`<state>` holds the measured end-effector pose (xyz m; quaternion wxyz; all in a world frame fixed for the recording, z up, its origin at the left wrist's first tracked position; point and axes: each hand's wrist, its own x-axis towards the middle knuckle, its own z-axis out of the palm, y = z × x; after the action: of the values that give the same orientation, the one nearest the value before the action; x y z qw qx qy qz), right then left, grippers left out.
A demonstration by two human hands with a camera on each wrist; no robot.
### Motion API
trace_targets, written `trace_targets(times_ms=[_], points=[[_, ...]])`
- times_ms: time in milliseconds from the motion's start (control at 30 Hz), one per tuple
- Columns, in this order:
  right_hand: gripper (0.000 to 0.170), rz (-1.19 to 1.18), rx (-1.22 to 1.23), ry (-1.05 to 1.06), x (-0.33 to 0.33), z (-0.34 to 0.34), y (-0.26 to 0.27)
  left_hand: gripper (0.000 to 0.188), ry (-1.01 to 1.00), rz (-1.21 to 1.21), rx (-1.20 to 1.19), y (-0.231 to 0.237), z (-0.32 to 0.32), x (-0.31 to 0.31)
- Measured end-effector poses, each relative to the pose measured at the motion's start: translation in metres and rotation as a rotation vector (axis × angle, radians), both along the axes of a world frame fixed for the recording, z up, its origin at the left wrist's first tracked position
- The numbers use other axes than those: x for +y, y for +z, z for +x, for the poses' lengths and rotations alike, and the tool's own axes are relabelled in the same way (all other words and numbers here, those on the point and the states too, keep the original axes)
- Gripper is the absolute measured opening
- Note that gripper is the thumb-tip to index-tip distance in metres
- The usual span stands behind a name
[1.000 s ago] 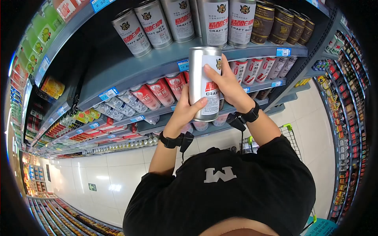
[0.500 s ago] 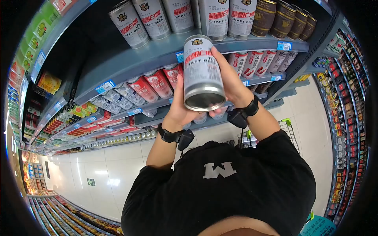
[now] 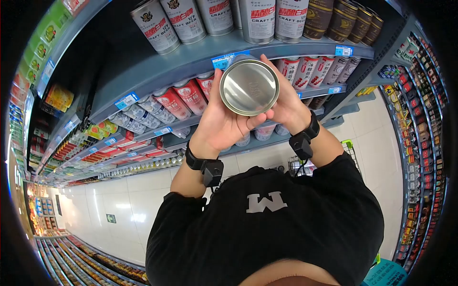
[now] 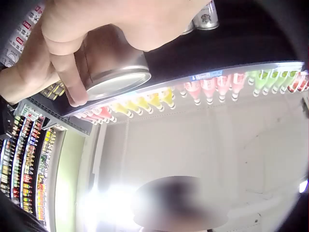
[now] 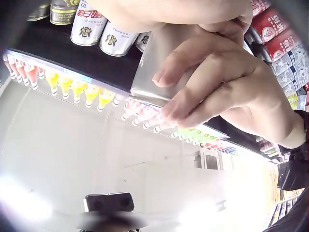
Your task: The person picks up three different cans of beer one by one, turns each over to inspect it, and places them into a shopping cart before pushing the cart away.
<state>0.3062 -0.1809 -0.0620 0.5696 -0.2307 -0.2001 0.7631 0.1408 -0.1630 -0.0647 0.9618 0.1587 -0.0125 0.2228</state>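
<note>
A large silver beer can (image 3: pixel 249 88) is held out between both hands in the head view, tipped so its round metal base faces up at the camera. Faint embossed marks show on that base, while the printed label is mostly hidden behind it. My left hand (image 3: pixel 217 123) grips the can from the left side, and my right hand (image 3: pixel 290 108) from the right. Fingertips of the hands come together below the can's lower rim. In the left wrist view, fingers wrap the can's bare side (image 4: pixel 113 58); the right wrist view shows curled fingers against its shiny wall (image 5: pixel 152 63).
Matching craft beer cans (image 3: pixel 183 21) stand on the upper shelf, with brown cans (image 3: pixel 341 20) to their right. Red cans (image 3: pixel 174 104) line the shelf below. A price tag (image 3: pixel 224 61) lies just behind the held can. A shopping cart (image 3: pixel 350 150) is by the person's right side.
The can has turned from upright, label showing, to tipped with its base toward the head camera. Both hands have shifted their hold round its sides with it.
</note>
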Motion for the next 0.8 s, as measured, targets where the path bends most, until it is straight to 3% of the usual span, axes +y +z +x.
trace_targets(times_ms=[267,333,367,433,467,500,567,600,667,733,800], points=[[0.047,0.035,0.165,-0.001,-0.007,-0.002,-0.015,0.076,0.011,0.033,0.0,-0.003,0.003,0.001],[0.043,-0.155,0.201,-0.165,-0.007,-0.013,-0.004,0.079,-0.016,-0.003,-0.079,0.0,0.003,0.002],[0.043,-0.152,0.2,-0.166,0.005,-0.003,-0.026,0.079,-0.017,0.0,-0.08,0.001,0.004,0.0],[0.041,0.47,0.577,0.462,0.041,0.026,-0.086,0.081,-0.049,-0.061,-0.14,0.004,0.008,-0.004],[0.041,0.256,0.323,0.074,0.03,0.02,-0.074,0.081,-0.049,-0.057,-0.143,0.002,0.009,-0.006],[0.041,0.261,0.322,0.074,0.033,0.023,-0.078,0.083,-0.045,-0.078,-0.15,-0.002,0.009,-0.006],[0.045,0.356,0.47,0.284,0.04,0.03,-0.091,0.085,-0.043,-0.096,-0.152,-0.009,0.008,-0.005],[0.045,0.357,0.471,0.282,0.039,0.028,-0.088,0.089,-0.086,-0.093,-0.165,-0.013,0.006,-0.003],[0.052,0.189,0.245,0.08,0.034,0.026,-0.083,0.092,-0.127,-0.096,-0.178,-0.019,0.004,-0.002],[0.056,0.179,0.24,0.09,0.024,0.02,-0.069,0.091,-0.242,0.087,-0.157,-0.022,0.001,0.002],[0.063,0.174,0.254,0.096,0.021,0.018,-0.07,0.09,-0.229,0.097,-0.093,-0.021,-0.006,0.002]])
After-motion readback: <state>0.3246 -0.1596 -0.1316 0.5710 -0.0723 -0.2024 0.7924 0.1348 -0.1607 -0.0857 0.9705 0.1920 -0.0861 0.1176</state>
